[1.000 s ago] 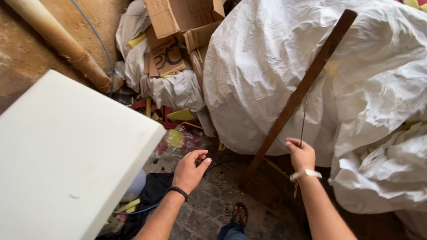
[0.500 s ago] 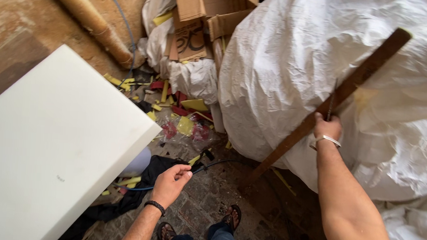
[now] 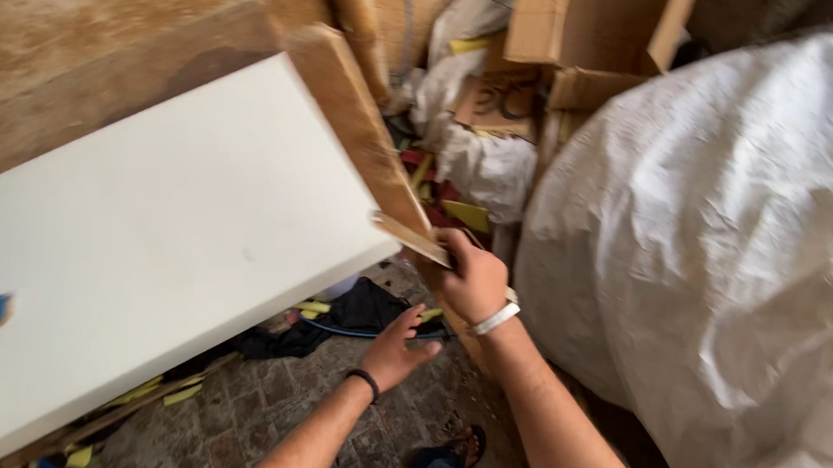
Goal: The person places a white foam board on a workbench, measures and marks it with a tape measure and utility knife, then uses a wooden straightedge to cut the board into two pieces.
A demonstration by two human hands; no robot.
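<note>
A bulging white woven sack [image 3: 728, 256] fills the right side; a white desk [image 3: 172, 236] slants across the left. Between them a long brown wooden plank [image 3: 365, 133] tilts over the desk's corner, the right hand [image 3: 472, 279] clenched on its lower end. The left hand [image 3: 399, 345] hangs below, grip released, fingers spread above the brick floor [image 3: 267, 409].

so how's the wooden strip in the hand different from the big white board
The wooden strip is narrow, brown and rough; the white board is broad, smooth and white. The right hand grips the strip at its lower end, tilted upward; no hand touches the board, and the left hand is open below it. Both are flat and straight-edged.
</note>
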